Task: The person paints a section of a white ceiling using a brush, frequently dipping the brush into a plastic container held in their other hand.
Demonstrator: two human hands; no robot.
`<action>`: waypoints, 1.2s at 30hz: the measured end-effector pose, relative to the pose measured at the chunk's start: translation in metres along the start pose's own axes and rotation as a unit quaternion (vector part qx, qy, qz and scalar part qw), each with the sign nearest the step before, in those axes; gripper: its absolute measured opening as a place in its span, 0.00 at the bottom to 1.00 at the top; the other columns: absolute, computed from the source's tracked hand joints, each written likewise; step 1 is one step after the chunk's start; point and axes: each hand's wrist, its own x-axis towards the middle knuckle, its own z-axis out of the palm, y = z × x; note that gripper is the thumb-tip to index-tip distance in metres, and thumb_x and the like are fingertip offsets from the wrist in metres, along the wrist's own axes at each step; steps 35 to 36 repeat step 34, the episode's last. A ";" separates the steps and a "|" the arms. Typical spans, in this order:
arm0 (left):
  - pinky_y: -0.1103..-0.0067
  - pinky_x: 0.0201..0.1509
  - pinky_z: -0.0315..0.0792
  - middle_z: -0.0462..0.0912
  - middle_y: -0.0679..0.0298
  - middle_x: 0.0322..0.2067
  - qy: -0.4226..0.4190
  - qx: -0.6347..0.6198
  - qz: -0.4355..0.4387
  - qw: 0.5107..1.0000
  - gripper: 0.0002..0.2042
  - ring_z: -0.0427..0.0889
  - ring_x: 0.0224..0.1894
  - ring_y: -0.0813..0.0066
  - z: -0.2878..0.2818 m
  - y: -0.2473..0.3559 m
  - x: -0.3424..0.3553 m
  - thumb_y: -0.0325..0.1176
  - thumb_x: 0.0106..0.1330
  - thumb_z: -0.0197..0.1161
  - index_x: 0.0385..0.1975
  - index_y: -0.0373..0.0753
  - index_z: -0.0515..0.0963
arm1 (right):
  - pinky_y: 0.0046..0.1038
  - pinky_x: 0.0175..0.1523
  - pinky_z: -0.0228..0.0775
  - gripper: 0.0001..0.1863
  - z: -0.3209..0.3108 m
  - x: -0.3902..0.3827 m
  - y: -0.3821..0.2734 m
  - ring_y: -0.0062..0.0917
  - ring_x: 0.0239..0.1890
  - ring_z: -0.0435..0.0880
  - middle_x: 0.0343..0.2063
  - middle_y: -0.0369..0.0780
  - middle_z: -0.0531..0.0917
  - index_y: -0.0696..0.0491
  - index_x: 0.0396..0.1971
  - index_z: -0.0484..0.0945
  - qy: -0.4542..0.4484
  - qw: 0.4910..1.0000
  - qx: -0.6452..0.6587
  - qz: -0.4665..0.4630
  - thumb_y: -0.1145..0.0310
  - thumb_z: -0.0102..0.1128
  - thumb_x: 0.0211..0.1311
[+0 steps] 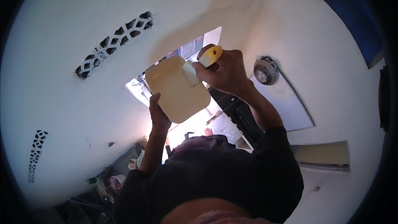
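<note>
My left hand (158, 112) grips the lower left edge of a cream, shallow rectangular tray (178, 95) with rounded corners, thumb over the rim. The tray is held up and tilted, and its broad face shows. My right hand (224, 72) is closed round a paintbrush (211, 56) with a yellow handle that has a hole at its end. Its pale, wide head reaches over the tray's right side; whether it touches the tray I cannot tell. The fingers of my left hand behind the tray are hidden.
Behind the tray is a bright opening (134, 88) in the pale wall. Vent holes (116, 39) pierce that wall on the left. To the right, a round metal pan-like thing (264, 72) is by a white panel (286, 103). Cluttered household things, among them a pink container (117, 181), stand lower left.
</note>
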 end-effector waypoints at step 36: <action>0.67 0.62 0.70 0.73 0.53 0.57 -0.091 0.040 0.010 0.995 0.33 0.75 0.59 0.60 0.012 -0.003 -0.004 0.50 0.64 0.50 0.65 0.35 0.61 | 0.32 0.41 0.77 0.18 0.010 0.018 0.022 0.34 0.34 0.86 0.39 0.41 0.86 0.49 0.44 0.81 -0.186 0.979 -0.052 -0.057 0.56 0.67 0.56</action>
